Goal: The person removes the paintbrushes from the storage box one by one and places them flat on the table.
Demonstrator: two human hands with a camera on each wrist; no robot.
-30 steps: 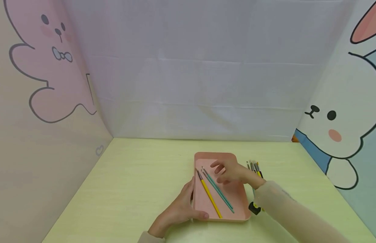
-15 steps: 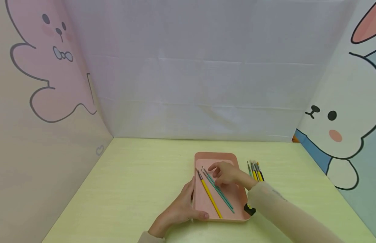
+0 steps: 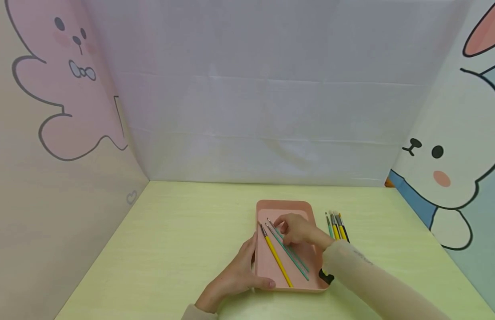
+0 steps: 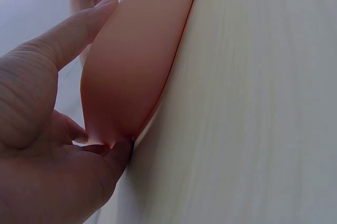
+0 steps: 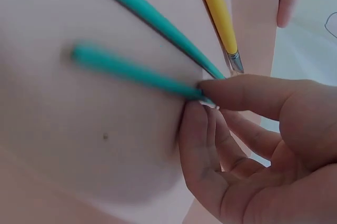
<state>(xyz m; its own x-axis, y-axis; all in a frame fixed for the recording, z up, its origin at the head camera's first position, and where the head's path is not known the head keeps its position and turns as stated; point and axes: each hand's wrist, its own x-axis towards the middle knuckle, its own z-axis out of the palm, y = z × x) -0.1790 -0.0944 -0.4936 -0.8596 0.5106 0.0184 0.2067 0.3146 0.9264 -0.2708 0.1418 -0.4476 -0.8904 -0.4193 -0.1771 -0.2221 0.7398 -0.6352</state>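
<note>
In the head view my left hand (image 3: 239, 269) grips the near left corner of a pink tray (image 3: 263, 266), thumb over the near rim. The left wrist view shows its fingers around the tray wall (image 4: 137, 55). My right hand (image 3: 297, 229), inside the tray, pinches a teal paintbrush (image 5: 131, 74) near its ferrule between thumb and fingertips; its handle end looks lifted off the tray floor. Beside it lies a second teal paintbrush (image 3: 289, 254). A yellow paintbrush (image 3: 277, 258) lies to the left of both. The pinched brush's tip is partly hidden by the fingers.
Several paintbrushes (image 3: 336, 226) with yellow, green and black handles lie on the table right of the tray, partly behind my right sleeve. A white backdrop (image 3: 247, 160) closes off the table's far side, and cartoon-printed panels stand left and right.
My right hand has moved slightly left and its fingers have closed on one teal paintbrush. That brush has shifted away from the other teal one. The left hand and tray stay put.
</note>
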